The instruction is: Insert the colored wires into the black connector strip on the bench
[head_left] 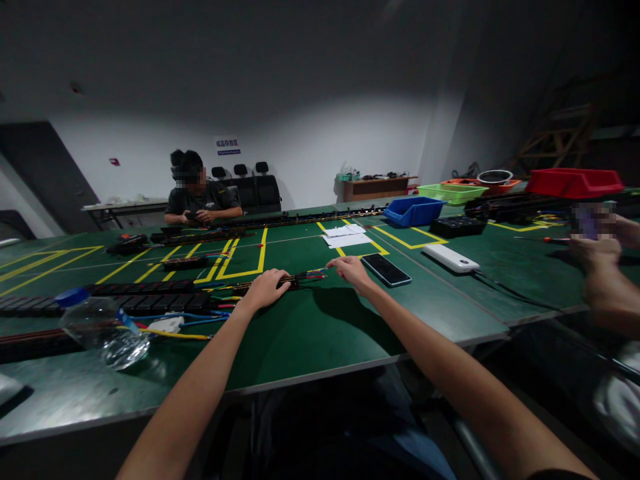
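My left hand (266, 290) lies over a short dark module (296, 283) with copper-coloured strips, its fingers curled across the far side and the thumb on the near side. Thin coloured wires (315, 273) stick out of the module's right end. At the tip of one of these wires my right hand (351, 272) is closed in a pinch between thumb and forefinger. Just right of that hand a dark-screened phone (387, 270) lies face up. Left of my left hand, thicker coloured wires (200, 320) come from long black ribbed strips (150, 305).
A clear bottle with a blue cap (103, 330) stands tilted at the left. White papers (345, 235), a white power bank (451, 259) and a blue bin (414, 211) lie beyond the phone. One person (203, 193) sits opposite; another person's hands (595, 243) are at the right.
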{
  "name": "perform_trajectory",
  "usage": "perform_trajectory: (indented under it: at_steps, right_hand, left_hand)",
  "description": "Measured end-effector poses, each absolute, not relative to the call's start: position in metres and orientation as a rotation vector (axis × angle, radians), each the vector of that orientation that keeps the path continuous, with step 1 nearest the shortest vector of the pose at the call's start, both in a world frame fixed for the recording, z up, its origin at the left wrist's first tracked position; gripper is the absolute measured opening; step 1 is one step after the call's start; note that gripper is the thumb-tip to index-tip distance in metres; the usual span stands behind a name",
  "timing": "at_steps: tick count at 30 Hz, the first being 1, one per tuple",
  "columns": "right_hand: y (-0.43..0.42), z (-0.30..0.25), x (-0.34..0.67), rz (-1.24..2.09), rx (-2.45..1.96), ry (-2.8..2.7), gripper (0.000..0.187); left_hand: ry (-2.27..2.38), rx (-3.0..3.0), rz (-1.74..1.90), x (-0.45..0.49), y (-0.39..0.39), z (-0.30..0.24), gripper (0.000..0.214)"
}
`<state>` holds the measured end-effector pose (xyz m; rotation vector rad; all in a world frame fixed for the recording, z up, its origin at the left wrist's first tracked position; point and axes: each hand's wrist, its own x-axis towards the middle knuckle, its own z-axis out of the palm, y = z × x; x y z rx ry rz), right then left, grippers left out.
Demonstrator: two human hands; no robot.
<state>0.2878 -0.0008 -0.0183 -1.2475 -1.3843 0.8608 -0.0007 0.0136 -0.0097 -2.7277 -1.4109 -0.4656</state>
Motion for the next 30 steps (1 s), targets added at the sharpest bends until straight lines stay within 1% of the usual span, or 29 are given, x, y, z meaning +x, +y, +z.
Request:
perform_trajectory:
  at_steps: [4,10,15,18,21,24,27,30]
  right_hand:
    - [-0.004,-0.015,0.286,0.901,-1.207,-1.363,0.040]
    - [0.001,-0.023,0.289,0.787,-1.463,-1.486,0.026]
    - [0.000,-0.025,0.288,0.755,-1.616,-1.775,0.034]
    - [0.000,-0.025,0.288,0.718,-1.627,-1.813,0.033]
    - [0.001,-0.025,0.289,0.664,-1.593,-1.788,0.033]
    - [0.003,-0.026,0.290,0.656,-1.561,-1.696,0.029]
    - [0.004,-0.025,0.292,0.739,-1.525,-1.553,0.023]
    - [0.002,-0.023,0.292,0.859,-1.419,-1.426,0.025]
  left_hand:
    - [-1.407,-2.736,-0.471,-0.001,0.013,-0.009,0.039]
    - [-1.404,-2.734,-0.477,0.000,0.012,-0.008,0.038]
    - [-1.398,-2.724,-0.477,-0.001,0.013,-0.009,0.037]
    - [-1.397,-2.733,-0.477,-0.001,0.013,-0.010,0.038]
    - [-1.408,-2.738,-0.467,-0.001,0.013,-0.009,0.038]
    - [-1.414,-2.737,-0.460,-0.001,0.014,-0.009,0.038]
    - [-1.407,-2.736,-0.471,-0.001,0.014,-0.010,0.038]
    - [-1.405,-2.741,-0.482,-0.001,0.014,-0.010,0.038]
